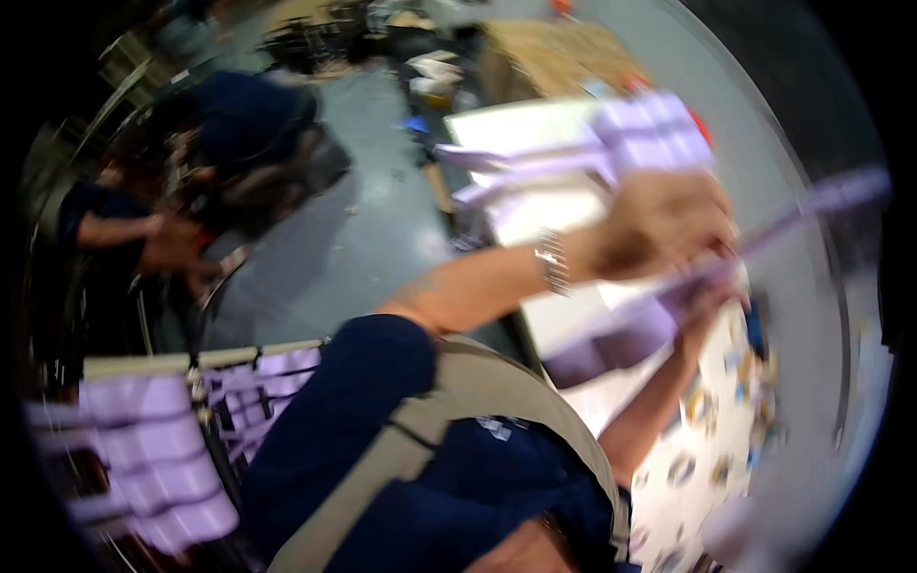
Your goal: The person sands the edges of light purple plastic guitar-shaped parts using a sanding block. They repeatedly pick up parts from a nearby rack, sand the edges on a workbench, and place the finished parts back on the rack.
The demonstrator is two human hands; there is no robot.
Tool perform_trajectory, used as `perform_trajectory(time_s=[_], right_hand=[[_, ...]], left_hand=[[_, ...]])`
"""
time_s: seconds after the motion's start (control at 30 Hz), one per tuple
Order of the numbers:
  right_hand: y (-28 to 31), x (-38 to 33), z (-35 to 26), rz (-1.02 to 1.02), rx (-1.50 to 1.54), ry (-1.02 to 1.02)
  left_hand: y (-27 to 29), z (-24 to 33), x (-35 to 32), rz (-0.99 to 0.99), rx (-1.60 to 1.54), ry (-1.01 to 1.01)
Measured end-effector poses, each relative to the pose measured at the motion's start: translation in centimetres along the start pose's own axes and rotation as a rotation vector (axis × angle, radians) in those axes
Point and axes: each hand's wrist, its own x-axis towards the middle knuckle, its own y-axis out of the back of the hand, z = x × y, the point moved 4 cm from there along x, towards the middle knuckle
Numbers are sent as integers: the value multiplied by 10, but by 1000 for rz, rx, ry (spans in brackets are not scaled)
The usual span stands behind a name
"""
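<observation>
Both my hands are at a lavender piece (616,339) with a wide flat part and a long narrow strip running off to the upper right; motion blurs it, and I cannot tell its kind. My left hand (669,224), a metal bracelet on its wrist, is closed on the piece near where the strip starts. Just below it, my right hand (705,304) grips the same piece from the other side. It is held above a white table (564,215). Beyond my left hand lies a ribbed lavender piece (654,134) with long strips.
At the left, a co-worker's hand (177,244) shows beside dark gear. Ribbed lavender pieces (162,458) hang on a rack at lower left. A wooden box (564,57) stands behind the table. Small round items (702,406) lie at the table's right. The floor (353,191) is grey.
</observation>
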Motion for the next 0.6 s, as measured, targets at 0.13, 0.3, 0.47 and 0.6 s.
perform_trajectory(time_s=[0.13,0.3,0.47,0.6], right_hand=[[-5,18,-21,-136,75,-57],[43,41,-19,1,-29,120],[39,38,-19,106,-122,15],[53,38,-25,-31,148,-11]], left_hand=[[40,23,-7,-200,208,-50],[67,69,-36,-342,201,158],[127,58,-111,-177,20,500],[154,39,-162,107,-30,964]])
